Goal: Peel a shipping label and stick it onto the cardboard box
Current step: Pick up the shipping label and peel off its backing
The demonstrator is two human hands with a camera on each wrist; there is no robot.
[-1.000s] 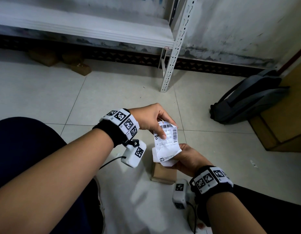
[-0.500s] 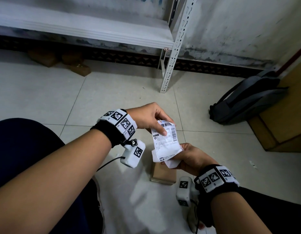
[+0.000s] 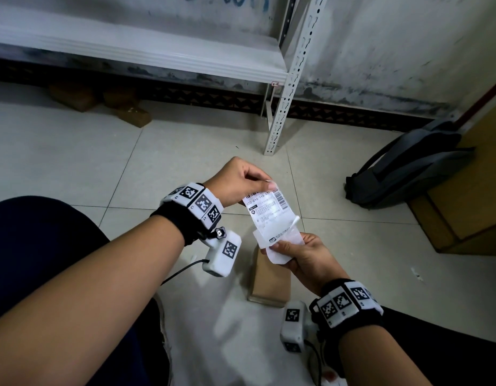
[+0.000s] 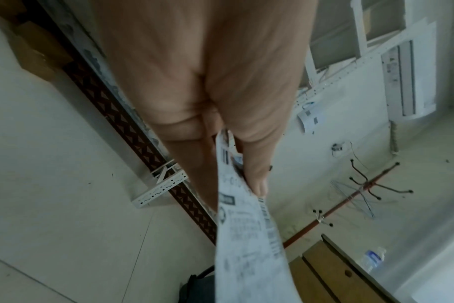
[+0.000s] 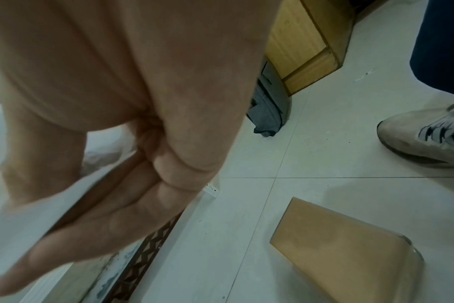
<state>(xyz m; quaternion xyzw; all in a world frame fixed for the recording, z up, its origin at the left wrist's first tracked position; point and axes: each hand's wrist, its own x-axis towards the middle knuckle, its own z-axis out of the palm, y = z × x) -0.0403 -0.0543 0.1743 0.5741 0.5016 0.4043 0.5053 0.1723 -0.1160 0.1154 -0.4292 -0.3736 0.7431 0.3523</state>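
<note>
Shipping label, printed side up with its barcodes showing, hangs in the air between the two hands, above the tiled floor. Nearest to the person, the right hand pinches the lower white backing sheet, thumb on top and fingers curled beneath. Directly under that hand, the cardboard box lies flat on the tiles, plain brown, apart from the paper above it. A little farther out, the left hand pinches the label's top edge between thumb and forefinger, and the sheet runs taut down toward the right hand; at its lower end the label curls off the backing. Both wrists carry white bands with black square markers. Off to the right a grey backpack slumps against a wooden cabinet. Farther still, a white metal shelf stands on a perforated post by the stained wall, with brown boxes underneath.
</note>
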